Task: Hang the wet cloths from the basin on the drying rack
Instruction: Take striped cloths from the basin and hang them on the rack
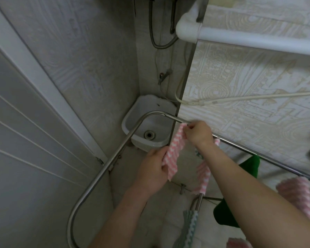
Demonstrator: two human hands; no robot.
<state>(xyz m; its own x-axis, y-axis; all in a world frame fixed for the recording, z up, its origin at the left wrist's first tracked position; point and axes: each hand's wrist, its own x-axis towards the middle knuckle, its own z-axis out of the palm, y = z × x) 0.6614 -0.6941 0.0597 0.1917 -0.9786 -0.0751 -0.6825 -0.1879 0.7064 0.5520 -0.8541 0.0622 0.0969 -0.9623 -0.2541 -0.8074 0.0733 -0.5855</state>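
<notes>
The pink striped cloth lies just right of centre, stretched on a slant between both hands, its top corner up against the steel rail. The right hand, at one o'clock from the cloth, pinches that top corner at the rail. The left hand, at seven o'clock, grips the lower edge with curled fingers. I judge that if too little cloth goes over the rail, the wet weight could drag it off towards the floor or the small corner sink at eleven o'clock. It could also bunch up and dry badly, or crowd the pink strip and green cloth hanging at four o'clock. No brand, label or writing can be read anywhere.
</notes>
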